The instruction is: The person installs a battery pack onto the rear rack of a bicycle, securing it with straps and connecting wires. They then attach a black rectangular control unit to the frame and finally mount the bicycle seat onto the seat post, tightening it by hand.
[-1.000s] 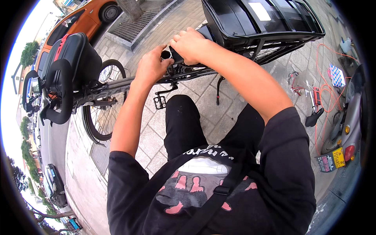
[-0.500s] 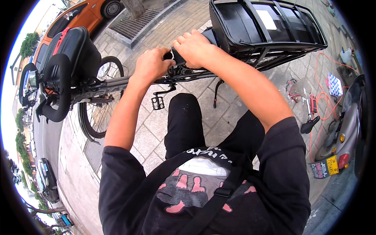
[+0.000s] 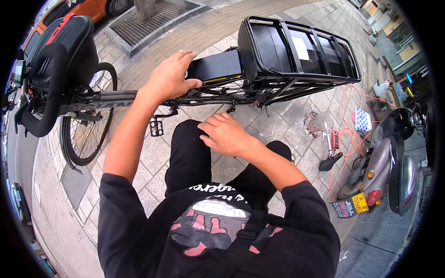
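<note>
A black bicycle (image 3: 116, 96) stands crosswise ahead of me, its drop handlebar at the left. Behind its frame tube lies a flat black box (image 3: 215, 67) with a thin yellow strip along its near edge. My left hand (image 3: 169, 76) is closed about the front end of this box, thumb on the near side and fingers on the far side; the palm hides that end. Over my left knee, lower and apart from the bicycle, my right hand (image 3: 225, 134) is open, its fingers loosely bent and nothing seen in them. A pedal (image 3: 156, 128) hangs below my left wrist.
A large black rear carrier (image 3: 320, 44) extends right from the bicycle. Tools, a small black saddle (image 3: 330, 162) and a coiled orange hose (image 3: 347, 139) lie on the paving. A parked scooter (image 3: 371, 173) stands at the right; a tree grate (image 3: 148, 28) lies beyond the bicycle.
My right hand has come off the black box and dropped toward my left knee. The left hand stays at the box's front end. The view has shifted, showing more of the box and the right side.
</note>
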Available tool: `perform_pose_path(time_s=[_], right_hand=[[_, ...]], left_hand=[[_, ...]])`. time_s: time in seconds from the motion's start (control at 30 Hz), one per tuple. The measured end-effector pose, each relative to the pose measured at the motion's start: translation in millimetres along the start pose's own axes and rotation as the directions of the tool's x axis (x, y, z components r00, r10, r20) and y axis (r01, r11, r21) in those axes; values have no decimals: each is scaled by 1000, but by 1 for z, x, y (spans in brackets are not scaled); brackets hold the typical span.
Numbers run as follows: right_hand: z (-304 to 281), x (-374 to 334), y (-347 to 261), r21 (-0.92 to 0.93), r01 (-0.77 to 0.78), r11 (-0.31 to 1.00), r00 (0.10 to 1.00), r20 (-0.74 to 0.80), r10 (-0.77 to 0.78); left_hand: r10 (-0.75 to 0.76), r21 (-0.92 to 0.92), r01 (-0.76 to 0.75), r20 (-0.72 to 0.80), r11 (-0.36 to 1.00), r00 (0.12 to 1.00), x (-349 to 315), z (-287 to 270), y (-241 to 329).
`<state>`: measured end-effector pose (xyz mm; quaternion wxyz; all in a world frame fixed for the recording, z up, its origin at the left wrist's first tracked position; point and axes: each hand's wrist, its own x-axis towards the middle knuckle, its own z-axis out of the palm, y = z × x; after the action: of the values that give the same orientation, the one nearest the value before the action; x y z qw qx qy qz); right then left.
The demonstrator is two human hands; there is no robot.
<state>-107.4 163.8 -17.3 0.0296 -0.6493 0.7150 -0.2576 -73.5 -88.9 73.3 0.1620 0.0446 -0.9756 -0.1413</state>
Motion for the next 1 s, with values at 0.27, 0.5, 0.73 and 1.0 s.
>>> perform_pose_path(time_s=[0.27, 0.5, 0.73, 1.0], right_hand=[[0, -40, 14, 176, -400, 899, 915, 134, 381], [0, -59, 14, 189, -467, 864, 882, 167, 440], [-19, -77, -3, 173, -528, 831, 848, 156, 506], [-43, -67, -24, 88, -529, 844, 841, 189, 507]], left_hand=[[224, 59, -219, -403, 974, 887, 37, 70, 50], [222, 49, -220, -384, 974, 896, 45, 79, 42], [131, 49, -121, -423, 991, 897, 31, 80, 51], [-4, -61, -25, -440, 998, 898, 23, 97, 58]])
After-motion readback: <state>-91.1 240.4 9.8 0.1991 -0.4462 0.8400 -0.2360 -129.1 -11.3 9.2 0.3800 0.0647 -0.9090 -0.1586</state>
